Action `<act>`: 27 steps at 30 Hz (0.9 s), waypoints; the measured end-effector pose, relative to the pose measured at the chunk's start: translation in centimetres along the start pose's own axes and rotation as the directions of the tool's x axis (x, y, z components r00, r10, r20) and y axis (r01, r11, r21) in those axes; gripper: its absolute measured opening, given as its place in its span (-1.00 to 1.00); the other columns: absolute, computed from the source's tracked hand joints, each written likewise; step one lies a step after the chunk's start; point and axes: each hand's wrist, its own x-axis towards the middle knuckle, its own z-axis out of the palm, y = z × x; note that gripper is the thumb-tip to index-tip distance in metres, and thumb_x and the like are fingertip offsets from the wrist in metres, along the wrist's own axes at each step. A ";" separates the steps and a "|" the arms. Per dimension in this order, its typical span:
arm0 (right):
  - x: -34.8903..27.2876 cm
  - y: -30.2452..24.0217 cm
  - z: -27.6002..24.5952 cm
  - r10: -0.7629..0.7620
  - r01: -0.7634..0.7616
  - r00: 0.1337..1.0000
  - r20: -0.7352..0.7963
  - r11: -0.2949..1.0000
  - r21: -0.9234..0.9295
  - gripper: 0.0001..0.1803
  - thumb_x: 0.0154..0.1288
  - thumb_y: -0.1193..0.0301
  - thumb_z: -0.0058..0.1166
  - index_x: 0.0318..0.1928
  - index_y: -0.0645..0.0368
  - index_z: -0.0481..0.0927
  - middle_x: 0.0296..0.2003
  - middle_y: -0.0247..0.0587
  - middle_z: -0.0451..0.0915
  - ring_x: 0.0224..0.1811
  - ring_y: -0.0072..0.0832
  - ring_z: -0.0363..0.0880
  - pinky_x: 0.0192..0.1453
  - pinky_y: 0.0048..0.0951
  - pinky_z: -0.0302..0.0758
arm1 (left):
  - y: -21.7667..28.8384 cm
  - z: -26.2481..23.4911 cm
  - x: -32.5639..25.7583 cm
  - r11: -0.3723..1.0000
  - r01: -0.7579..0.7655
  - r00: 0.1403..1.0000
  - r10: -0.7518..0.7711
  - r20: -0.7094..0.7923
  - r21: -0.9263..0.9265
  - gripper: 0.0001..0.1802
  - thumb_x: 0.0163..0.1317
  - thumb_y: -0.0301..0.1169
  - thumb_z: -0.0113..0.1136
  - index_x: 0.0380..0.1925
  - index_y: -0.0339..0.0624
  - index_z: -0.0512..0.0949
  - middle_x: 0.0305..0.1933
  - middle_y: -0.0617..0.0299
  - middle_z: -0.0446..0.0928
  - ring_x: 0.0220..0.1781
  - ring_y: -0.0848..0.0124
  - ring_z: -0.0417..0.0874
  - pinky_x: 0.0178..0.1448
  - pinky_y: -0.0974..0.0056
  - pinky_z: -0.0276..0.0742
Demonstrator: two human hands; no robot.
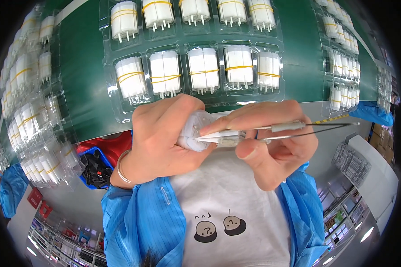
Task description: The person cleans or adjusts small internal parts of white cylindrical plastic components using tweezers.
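My left hand [165, 138] is closed around a white bundle [194, 131] with its end turned toward my right hand. In my right hand [280, 160], a pair of metal tweezers [287, 127] is pinched between thumb and fingers. Its pointed tips reach left and meet the end of the white bundle. A pale sleeve covers part of one tweezer arm. Most of the bundle is hidden behind my left fingers.
Ahead on the green table [82, 80] lies a clear plastic tray [111, 100] holding several white bundles with yellow rubber bands. Similar trays are stacked at left [38, 129] and right [343, 66]. A blue bin [107, 159] with black items stands below the table's left side.
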 end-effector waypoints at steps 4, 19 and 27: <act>1.0 -0.2 -1.1 -0.072 0.078 0.980 0.187 0.997 -0.026 -0.63 0.24 0.26 0.06 -0.33 0.44 0.51 -0.42 0.06 0.62 -0.75 -0.71 0.34 -0.77 -0.68 0.22 | 0.3 -0.2 -0.1 0.998 0.048 0.999 -0.048 0.002 -0.035 -0.68 -0.42 -0.47 0.36 -0.55 -0.24 0.47 -0.66 0.16 0.43 -0.67 0.29 0.50 -0.61 0.35 0.36; 5.2 -1.3 2.8 -0.861 0.739 0.477 -0.177 0.284 0.611 -0.52 0.31 0.33 -0.11 -0.79 0.07 0.23 -0.28 0.09 0.61 -0.17 -0.20 0.51 -0.35 -0.49 0.54 | 0.5 -0.7 -0.5 0.874 0.248 0.969 -0.224 0.105 -0.417 -0.65 -0.33 -0.50 0.48 -0.53 -0.28 0.48 -0.63 0.26 0.46 -0.65 0.56 0.44 -0.57 0.50 0.31; 4.3 -1.6 3.1 -0.808 0.730 0.518 -0.280 0.247 0.637 -0.50 0.29 0.47 -0.11 -0.83 0.06 0.19 -0.34 -0.03 0.65 -0.35 -0.33 0.54 -0.59 -0.76 0.37 | 0.8 -0.7 -0.5 0.867 0.268 0.963 -0.244 0.110 -0.419 -0.65 -0.32 -0.50 0.49 -0.53 -0.27 0.48 -0.62 0.26 0.47 -0.65 0.56 0.45 -0.57 0.51 0.32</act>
